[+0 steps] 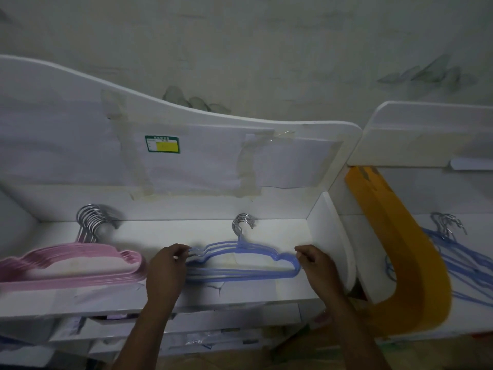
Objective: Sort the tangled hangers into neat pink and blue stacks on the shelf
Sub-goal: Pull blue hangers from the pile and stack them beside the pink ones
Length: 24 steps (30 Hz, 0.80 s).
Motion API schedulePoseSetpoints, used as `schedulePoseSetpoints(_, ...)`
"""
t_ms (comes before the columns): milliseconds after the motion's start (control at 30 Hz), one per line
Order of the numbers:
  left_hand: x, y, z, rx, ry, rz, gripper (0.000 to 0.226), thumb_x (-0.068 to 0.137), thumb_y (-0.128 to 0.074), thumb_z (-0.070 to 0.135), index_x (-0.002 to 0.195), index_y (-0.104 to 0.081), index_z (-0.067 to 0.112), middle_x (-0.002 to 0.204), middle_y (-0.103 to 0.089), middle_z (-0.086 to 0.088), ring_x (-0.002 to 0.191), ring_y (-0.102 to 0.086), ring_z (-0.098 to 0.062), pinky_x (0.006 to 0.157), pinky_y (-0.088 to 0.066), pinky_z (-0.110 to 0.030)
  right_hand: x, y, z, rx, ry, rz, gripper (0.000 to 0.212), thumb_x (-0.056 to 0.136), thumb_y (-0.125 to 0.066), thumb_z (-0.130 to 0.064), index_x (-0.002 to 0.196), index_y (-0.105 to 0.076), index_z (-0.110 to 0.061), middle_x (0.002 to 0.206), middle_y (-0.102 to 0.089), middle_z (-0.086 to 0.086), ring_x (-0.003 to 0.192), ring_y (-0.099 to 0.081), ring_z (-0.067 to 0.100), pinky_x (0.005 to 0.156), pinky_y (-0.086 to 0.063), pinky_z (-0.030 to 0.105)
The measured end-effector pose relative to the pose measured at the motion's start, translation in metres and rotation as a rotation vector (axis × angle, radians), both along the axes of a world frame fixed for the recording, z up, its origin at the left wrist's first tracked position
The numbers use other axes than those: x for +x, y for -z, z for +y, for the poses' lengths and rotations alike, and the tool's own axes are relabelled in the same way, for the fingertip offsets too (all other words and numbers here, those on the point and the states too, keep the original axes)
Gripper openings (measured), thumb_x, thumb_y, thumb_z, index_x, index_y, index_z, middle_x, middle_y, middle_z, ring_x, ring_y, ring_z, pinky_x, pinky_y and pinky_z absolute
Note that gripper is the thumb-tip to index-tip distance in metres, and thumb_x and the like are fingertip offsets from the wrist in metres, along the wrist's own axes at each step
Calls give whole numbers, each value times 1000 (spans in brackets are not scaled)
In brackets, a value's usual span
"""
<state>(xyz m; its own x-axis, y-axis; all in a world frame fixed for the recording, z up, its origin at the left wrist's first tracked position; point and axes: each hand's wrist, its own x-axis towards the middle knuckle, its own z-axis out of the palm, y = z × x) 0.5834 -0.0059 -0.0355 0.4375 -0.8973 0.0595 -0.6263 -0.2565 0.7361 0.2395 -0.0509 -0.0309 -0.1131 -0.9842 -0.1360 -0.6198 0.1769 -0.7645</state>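
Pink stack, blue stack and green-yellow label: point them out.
pink stack (80,276), head view, lower bars.
blue stack (253,275), head view, bottom bar.
green-yellow label (162,144), head view, yellow patch.

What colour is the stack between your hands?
Blue hanger stack, metal hooks; head view shows it.

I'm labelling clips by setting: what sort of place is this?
Probably a home storage or laundry corner. A white shelf against a worn wall holds a pink hanger stack and blue hangers; more blue hangers lie on the next unit.
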Motion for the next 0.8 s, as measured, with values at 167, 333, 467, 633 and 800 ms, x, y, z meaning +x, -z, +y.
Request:
schedulePoseSetpoints(167, -1, 7, -2, 82, 39, -106, 14, 87, -68, 19, 97, -76, 24, 98, -66, -4, 87, -65, -22, 76, -47, -31, 9, 4, -3, 25, -79, 42, 27, 92, -64, -19, 119, -65, -15, 110, -64, -6, 98, -59, 9, 73, -40, 10)
schedulePoseSetpoints(333, -1, 3, -5, 61, 112, -125, 22, 79, -73, 7, 96, -75, 20, 92, -64, -1, 83, -64, -21, 72, -44, -28, 11, 2, -5, -45, -177, 164, 15, 88, -67, -12, 101, -69, -19, 94, -66, -7, 85, -62, 8, 68, -40, 10)
schedulePoseSetpoints(467, 2, 3, -9, 128, 190, -197, 31, 72, -75, 5, 94, -75, 26, 91, -63, 5, 84, -62, -16, 66, -39, -25, 12, 4, -8, -79, -242, 302, 11, 86, -67, -10, 93, -71, -18, 86, -67, -5, 76, -60, 6, 63, -38, 9)
schedulePoseSetpoints(633, -2, -1, -7, 126, 174, -339, 17, 77, -72, 14, 86, -74, 28, 85, -66, 6, 83, -63, -18, 64, -43, -27, 20, 0, -11, -114, -237, 535, 5, 89, -67, -20, 85, -70, -21, 83, -67, -3, 73, -59, 9, 63, -43, 21)
schedulePoseSetpoints(800, -5, -5, -5, 154, 139, -348, 14, 83, -70, 17, 89, -75, 28, 91, -68, 6, 85, -63, -16, 65, -44, -26, 24, -7, -16, -45, -252, 625, 14, 92, -64, -29, 96, -73, -19, 91, -72, -1, 80, -64, 11, 65, -40, 18)
